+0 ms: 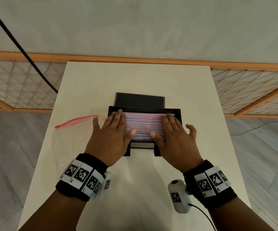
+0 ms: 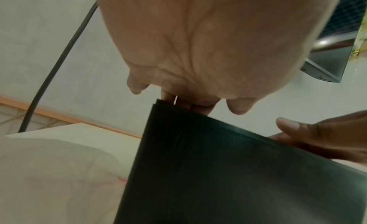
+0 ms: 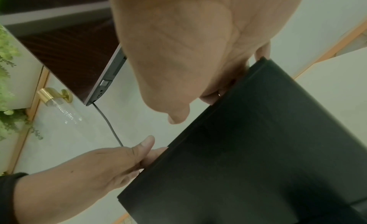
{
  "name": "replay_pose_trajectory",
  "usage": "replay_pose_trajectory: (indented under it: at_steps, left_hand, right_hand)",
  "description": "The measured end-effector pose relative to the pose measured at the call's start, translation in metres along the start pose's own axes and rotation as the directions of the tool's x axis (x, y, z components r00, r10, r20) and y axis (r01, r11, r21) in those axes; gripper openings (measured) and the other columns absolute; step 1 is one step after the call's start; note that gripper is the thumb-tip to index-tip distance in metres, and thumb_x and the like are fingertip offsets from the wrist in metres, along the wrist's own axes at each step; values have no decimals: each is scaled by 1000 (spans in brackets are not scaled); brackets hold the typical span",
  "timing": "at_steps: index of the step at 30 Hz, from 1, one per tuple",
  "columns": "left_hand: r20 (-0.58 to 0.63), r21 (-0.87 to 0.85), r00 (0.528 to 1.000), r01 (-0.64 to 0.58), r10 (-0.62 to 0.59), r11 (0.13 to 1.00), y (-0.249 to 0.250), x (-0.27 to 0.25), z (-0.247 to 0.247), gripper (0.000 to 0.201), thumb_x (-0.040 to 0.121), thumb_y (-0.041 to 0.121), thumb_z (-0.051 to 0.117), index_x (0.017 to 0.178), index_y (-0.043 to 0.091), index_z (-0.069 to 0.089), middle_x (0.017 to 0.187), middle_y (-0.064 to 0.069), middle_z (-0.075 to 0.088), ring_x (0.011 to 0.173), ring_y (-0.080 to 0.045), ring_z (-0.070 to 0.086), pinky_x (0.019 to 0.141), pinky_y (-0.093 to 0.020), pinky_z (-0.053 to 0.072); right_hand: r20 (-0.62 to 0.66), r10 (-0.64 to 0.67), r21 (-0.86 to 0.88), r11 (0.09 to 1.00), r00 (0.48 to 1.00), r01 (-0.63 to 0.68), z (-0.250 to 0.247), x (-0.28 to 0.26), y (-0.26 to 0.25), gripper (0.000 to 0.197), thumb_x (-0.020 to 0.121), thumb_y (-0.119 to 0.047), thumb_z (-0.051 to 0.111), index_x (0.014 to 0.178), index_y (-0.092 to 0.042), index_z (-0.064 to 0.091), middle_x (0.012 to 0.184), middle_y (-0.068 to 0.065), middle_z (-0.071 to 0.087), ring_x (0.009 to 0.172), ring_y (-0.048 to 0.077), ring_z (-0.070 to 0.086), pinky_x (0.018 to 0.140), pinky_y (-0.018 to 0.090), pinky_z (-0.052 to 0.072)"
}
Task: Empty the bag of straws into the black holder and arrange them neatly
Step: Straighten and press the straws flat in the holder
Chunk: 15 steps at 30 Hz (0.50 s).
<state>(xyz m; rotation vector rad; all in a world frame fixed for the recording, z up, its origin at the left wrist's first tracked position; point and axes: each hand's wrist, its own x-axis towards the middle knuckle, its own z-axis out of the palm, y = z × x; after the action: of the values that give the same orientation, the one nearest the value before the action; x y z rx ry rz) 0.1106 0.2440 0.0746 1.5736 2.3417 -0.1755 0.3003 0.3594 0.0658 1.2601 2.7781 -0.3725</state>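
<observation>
head: hands (image 1: pixel 143 132) flat on straws (image 1: pixel 143 125) | wrists: only black holder (image 2: pixel 218 172) wall

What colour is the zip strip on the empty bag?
Red, along the top edge of the clear bag, left of the black holder; the head view shows it best.

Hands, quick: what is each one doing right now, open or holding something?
Left hand: open, fingers flat on the straws.
Right hand: open, fingers flat on the straws too.
</observation>
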Motion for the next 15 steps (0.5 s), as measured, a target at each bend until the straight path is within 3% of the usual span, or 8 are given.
replay_pose_trajectory:
  at_steps: [3,5,7,9,10,12,13,15]
  left_hand:
    - [24,16,1000,-12,12,1000,-1,4,-3,90,87,61,-16,159,17,12,169,0,13,155,-17,14,121,-61,12]
    - [-94,-70,994,-53,47,996,-3,2,-8,82,93,59,-7,158,18,24,164,0,29,152,-18,27,122,-58,15]
    - [-377,-351,926,-125,-18,928,-6,-4,-15,65,102,50,13,147,17,47,150,-2,51,139,-18,46,119,-49,28]
    - [-538,-625,809,-195,-237,756,-13,-7,-16,53,105,43,23,132,18,61,135,0,63,126,-11,54,111,-33,39]
    - [-496,-744,798,-187,-343,641,-17,-5,-14,53,106,45,23,130,20,63,134,3,63,126,-7,53,109,-27,39]
    - [-268,-932,861,-117,-432,344,-21,3,-7,57,103,56,19,135,31,59,142,10,57,135,-4,47,115,-26,33]
    - [-156,-976,898,-75,-412,206,-22,7,-1,61,100,63,17,139,38,56,145,12,54,138,-4,45,119,-31,30]
    - [-34,-998,937,-14,-349,60,-22,13,10,64,93,74,16,140,46,51,144,15,57,136,-8,50,120,-43,33]
  right_hand:
    - [39,-12,-9,1000,999,12,-1,2,0,87,92,-72,3,155,-18,30,163,1,34,149,14,33,118,55,22]
    - [-72,-36,67,997,997,41,-5,2,3,71,98,-66,16,146,-22,44,151,-3,51,137,12,49,114,54,32]
    - [-355,3,295,949,935,110,-15,2,11,41,104,-47,38,126,-23,63,118,-5,72,103,14,68,94,47,51]
    - [-494,210,566,814,844,129,-21,3,22,27,106,-36,46,119,-23,66,106,-7,74,94,13,69,83,40,56]
    - [-462,323,687,720,826,103,-20,5,27,26,107,-35,45,121,-23,65,112,-7,72,102,11,67,89,39,55]
    - [-311,429,861,505,848,60,-12,12,32,29,108,-33,43,130,-25,61,130,-9,66,123,8,59,107,38,48]
    - [-229,425,905,424,876,31,-4,15,33,32,109,-34,42,136,-26,58,138,-10,61,130,7,54,114,38,43]
    - [-109,364,940,342,925,-24,9,19,31,40,108,-42,40,144,-30,52,145,-12,55,136,5,49,118,37,39]
